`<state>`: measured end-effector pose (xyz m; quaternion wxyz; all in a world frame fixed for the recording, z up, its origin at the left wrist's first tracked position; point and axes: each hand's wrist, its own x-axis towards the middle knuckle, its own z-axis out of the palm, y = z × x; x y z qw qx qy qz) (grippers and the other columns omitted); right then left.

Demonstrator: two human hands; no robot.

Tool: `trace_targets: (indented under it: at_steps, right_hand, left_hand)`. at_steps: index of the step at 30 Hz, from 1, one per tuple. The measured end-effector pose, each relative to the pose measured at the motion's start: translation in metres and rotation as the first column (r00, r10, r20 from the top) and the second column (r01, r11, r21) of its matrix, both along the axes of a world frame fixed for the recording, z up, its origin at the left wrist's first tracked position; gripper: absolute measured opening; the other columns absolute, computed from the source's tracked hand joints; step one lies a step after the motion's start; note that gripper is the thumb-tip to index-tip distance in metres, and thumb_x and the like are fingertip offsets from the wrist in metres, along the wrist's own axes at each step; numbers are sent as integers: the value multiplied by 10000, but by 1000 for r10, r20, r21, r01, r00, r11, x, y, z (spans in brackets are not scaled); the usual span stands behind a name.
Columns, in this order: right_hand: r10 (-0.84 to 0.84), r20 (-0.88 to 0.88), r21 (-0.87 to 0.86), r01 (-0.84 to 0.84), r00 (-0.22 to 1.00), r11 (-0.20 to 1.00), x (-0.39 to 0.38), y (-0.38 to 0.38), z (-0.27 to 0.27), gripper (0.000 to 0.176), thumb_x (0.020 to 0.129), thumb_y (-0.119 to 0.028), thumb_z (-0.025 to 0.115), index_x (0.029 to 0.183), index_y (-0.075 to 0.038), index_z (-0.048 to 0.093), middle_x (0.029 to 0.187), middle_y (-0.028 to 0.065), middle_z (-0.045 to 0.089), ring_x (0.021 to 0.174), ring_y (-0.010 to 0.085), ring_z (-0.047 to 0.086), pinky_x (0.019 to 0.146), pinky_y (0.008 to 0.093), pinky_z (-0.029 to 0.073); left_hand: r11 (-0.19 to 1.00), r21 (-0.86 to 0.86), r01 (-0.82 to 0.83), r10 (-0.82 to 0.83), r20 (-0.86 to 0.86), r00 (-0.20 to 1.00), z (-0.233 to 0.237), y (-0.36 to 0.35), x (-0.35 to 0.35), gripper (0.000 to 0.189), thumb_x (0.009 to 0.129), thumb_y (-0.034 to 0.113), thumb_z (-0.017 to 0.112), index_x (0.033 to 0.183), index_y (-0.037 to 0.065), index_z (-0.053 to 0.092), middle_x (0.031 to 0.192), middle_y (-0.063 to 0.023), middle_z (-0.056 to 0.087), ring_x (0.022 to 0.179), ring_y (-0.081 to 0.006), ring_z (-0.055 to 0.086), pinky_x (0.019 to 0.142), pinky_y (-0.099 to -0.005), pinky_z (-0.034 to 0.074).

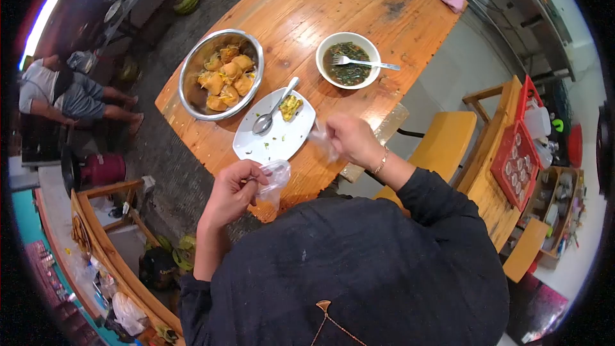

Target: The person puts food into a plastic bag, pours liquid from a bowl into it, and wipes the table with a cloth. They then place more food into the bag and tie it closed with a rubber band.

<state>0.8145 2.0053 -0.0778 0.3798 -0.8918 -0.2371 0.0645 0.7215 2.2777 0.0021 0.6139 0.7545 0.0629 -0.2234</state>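
Observation:
My left hand [232, 189] pinches a small clear plastic bag [275, 178] with orange-brown food in its bottom, held at the near edge of the wooden table [359, 6]. My right hand [351, 140] grips another piece of clear plastic [323, 144], blurred, just right of a white plate [272, 144]. The plate carries a metal spoon [272, 112] and one yellow piece of food [290, 106]. Beyond it a steel bowl [192, 67] holds several fried golden pieces. A white bowl [327, 48] of dark green soup has a fork [365, 62] resting in it.
A yellow wooden chair [442, 144] stands right of the table, and a red crate [519, 154] of cups sits on a bench further right. A person [61, 93] sits on the floor at far left. A wooden frame [109, 230] and clutter lie at lower left.

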Motion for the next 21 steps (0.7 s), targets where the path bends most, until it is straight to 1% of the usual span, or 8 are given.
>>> trace_targets:
  at_steps: [1,3,6,9,13,16,19,21]
  right_hand:
    - [79,-101,22,-78,992,997,-6,3,-10,81,740,-29,606,732,-33,526,713,91,539,650,207,565,579,323,444]
    - [182,-323,199,-121,929,972,-16,15,-22,84,720,5,611,751,-22,538,714,110,549,665,242,589,585,333,465]
    - [301,-183,217,-260,936,941,-29,30,-21,109,722,25,649,768,-9,556,752,120,547,682,242,596,602,310,481]
    - [360,-159,268,-311,919,912,-30,40,-27,118,716,15,670,777,-9,573,804,133,561,712,247,607,617,317,500]
    - [595,-388,-38,-657,704,753,-23,40,-38,200,756,-52,660,945,10,639,997,148,610,890,314,609,821,395,498]
    - [730,-432,97,-778,529,621,-35,49,-45,292,783,-80,644,1062,7,641,1124,155,613,1023,339,580,929,407,447]
    - [733,-285,242,-694,617,678,-50,59,-52,332,788,-86,649,1111,-11,637,1154,159,619,1098,338,554,973,395,420]
    - [716,-174,316,-650,676,691,-48,63,-51,331,781,-91,663,1104,-23,639,1111,144,635,1055,329,578,933,392,446]
  left_hand:
    - [999,53,9,-12,42,999,0,3,-3,199,782,-113,446,831,-19,615,930,-68,639,585,-71,544,482,-221,451]
    - [987,157,26,-45,116,992,-1,7,-8,205,784,-109,448,838,-17,624,889,-61,640,577,-70,541,486,-225,446]
    - [987,112,-119,111,79,991,-6,16,-13,211,790,-101,449,848,-16,632,823,-45,631,572,-64,541,490,-224,439]
    - [970,125,-210,200,85,976,-1,19,-14,207,801,-93,449,849,-13,634,762,-30,619,561,-58,538,488,-218,434]
    - [966,88,-243,237,82,968,-2,16,-18,191,821,-78,461,849,-9,636,737,-19,614,551,-50,529,486,-212,425]
    - [973,68,-219,213,87,973,-10,12,-18,173,839,-64,474,858,-6,636,724,-14,608,548,-48,521,483,-208,418]
    - [976,90,-198,192,77,978,-10,6,-11,158,851,-54,486,871,-5,635,716,-12,601,548,-48,515,483,-207,411]
    - [977,94,-191,182,96,979,-8,1,-4,150,859,-48,493,877,-3,635,704,-10,594,548,-45,509,484,-205,404]
